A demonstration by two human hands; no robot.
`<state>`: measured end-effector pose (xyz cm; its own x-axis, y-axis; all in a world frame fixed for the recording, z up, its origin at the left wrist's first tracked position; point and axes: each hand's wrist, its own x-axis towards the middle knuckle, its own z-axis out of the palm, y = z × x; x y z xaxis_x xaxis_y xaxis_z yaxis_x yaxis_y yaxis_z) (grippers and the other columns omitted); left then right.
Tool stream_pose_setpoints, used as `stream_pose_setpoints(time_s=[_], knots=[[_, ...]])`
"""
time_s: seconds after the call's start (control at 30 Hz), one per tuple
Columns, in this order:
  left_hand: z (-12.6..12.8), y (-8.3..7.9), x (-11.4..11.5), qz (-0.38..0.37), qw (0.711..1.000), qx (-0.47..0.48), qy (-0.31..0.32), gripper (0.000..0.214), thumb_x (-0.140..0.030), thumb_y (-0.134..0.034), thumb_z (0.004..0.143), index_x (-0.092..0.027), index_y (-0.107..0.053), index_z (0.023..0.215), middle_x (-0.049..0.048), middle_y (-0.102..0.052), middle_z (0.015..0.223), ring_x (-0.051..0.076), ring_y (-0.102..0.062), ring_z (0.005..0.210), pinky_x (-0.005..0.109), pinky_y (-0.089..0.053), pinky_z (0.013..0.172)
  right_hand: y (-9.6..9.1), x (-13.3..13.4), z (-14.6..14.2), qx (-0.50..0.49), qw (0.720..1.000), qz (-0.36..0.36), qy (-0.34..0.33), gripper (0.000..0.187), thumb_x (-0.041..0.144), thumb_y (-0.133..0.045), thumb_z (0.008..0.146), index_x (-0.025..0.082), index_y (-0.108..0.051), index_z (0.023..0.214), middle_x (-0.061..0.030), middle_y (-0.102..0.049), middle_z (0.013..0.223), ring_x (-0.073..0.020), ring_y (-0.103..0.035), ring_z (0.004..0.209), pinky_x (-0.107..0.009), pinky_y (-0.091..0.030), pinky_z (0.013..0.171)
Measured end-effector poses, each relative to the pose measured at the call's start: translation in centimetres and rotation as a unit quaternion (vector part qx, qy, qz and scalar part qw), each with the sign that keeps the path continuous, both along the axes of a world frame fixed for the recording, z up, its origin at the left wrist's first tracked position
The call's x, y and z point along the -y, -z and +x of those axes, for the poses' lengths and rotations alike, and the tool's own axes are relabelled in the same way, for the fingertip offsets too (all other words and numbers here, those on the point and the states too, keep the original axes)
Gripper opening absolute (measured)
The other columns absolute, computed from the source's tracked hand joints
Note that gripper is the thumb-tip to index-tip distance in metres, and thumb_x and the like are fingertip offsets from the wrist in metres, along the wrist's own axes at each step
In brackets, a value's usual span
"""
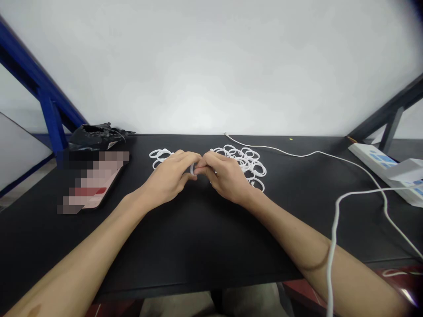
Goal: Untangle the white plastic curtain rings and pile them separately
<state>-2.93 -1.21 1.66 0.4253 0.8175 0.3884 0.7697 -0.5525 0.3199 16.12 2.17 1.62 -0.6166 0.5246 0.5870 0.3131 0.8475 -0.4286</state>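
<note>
White ring in hand: a single white ring (192,168) sits at the centre of the frame, between the fingertips of both hands, above the table; only a short curved piece of it shows.
Left hand: the left hand (170,174) is curled, with a small gap between thumb and fingers; the ring spans this gap, seemingly held at its edges.
Right hand: the right hand (225,171) is nearly closed, thumb and forefinger pinched together at the ring's right side; what its other fingers do is hidden.
Handling: the ring looks light, thin and probably springy, perhaps smooth enough to slip; unlikely to break, though hard pinching could bend it.
Best hold: opposite points of the rim, with fingertips and gentle pressure.
Ring pile: right of centre, a tangled ring pile (248,155) lies partly behind the right hand; more than eight rings, overlap preventing an exact count.
Ring group: left of centre, a small ring group (160,154), at least three, partly covered by the left hand.
Table: one black table (198,251) across the lower frame.
Left side: one black plastic bag (89,137) and, below it, one flat pinkish object (107,176), partly pixelated.
Right side: one white power strip (372,152); two runs of white cable (299,155), one passing in front of the right forearm.
</note>
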Motion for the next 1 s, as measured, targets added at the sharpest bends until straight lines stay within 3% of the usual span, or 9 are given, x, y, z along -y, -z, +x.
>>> stream_pose_setpoints(time_s=[0.17, 0.27, 0.4, 0.5, 0.8, 1.0], knots=[[-0.1, 0.0, -0.1, 0.005, 1.0, -0.008, -0.023, 0.018, -0.027, -0.056, 0.092, -0.025, -0.055, 0.109, 0.0023, -0.064, 0.109, 0.022, -0.056, 0.097, 0.035, -0.046, 0.084, 0.5, -0.3, 0.0, -0.006, 0.999, -0.017, 0.043, 0.013, 0.03, -0.052, 0.099, 0.021, -0.061, 0.094, -0.0012, -0.067, 0.088, -0.0129, -0.058, 0.074, -0.025, -0.044, 0.069], [-0.6, 0.0, -0.5, 0.017, 0.995, -0.022, -0.096, 0.035, -0.042, -0.058, 0.091, -0.025, -0.055, 0.121, 0.0042, -0.065, 0.112, 0.025, -0.055, 0.103, 0.037, -0.046, 0.086, 0.6, -1.1, 0.4, 0.002, 0.991, -0.003, 0.135, 0.023, 0.037, -0.054, 0.097, 0.019, -0.06, 0.111, -0.0041, -0.069, 0.094, -0.016, -0.061, 0.08, -0.028, -0.046, 0.073], [-1.9, 0.4, -1.2, 0.029, 0.973, -0.088, -0.214, 0.043, -0.048, -0.052, 0.092, -0.02, -0.058, 0.124, 0.0099, -0.064, 0.116, 0.032, -0.051, 0.109, 0.044, -0.044, 0.093, 0.9, -2.5, 1.3, 0.106, 0.955, 0.088, 0.262, 0.031, 0.038, -0.055, 0.096, 0.013, -0.063, 0.112, -0.0144, -0.066, 0.106, -0.0279, -0.057, 0.099, -0.042, -0.045, 0.086], [-2.8, 1.0, -1.6, 0.011, 0.955, -0.142, -0.26, 0.048, -0.046, -0.046, 0.093, -0.018, -0.058, 0.13, 0.0133, -0.06, 0.126, 0.036, -0.047, 0.115, 0.049, -0.042, 0.094, 1.5, -3.2, 1.9, 0.182, 0.929, 0.092, 0.309, 0.038, 0.045, -0.06, 0.091, 0.013, -0.067, 0.11, -0.0174, -0.063, 0.11, -0.0331, -0.054, 0.103, -0.049, -0.044, 0.087], [-2.9, 1.4, -1.6, -0.017, 0.947, -0.161, -0.276, 0.053, -0.044, -0.042, 0.093, -0.015, -0.055, 0.136, 0.0156, -0.056, 0.136, 0.039, -0.044, 0.12, 0.052, -0.041, 0.094, 1.8, -3.2, 1.9, 0.224, 0.926, 0.085, 0.292, 0.016, 0.026, -0.057, 0.092, 0.015, -0.069, 0.091, -0.0146, -0.064, 0.099, -0.0295, -0.049, 0.095, -0.043, -0.04, 0.083], [-2.1, 1.3, -1.4, 0.011, 0.971, -0.109, -0.213, 0.045, -0.043, -0.045, 0.094, -0.022, -0.057, 0.133, 0.01, -0.057, 0.135, 0.034, -0.044, 0.121, 0.049, -0.039, 0.099, 1.6, -3.2, 1.8, 0.196, 0.943, 0.09, 0.255, 0.013, 0.021, -0.057, 0.092, 0.016, -0.067, 0.088, -0.0127, -0.064, 0.099, -0.0273, -0.048, 0.093, -0.041, -0.04, 0.082]])
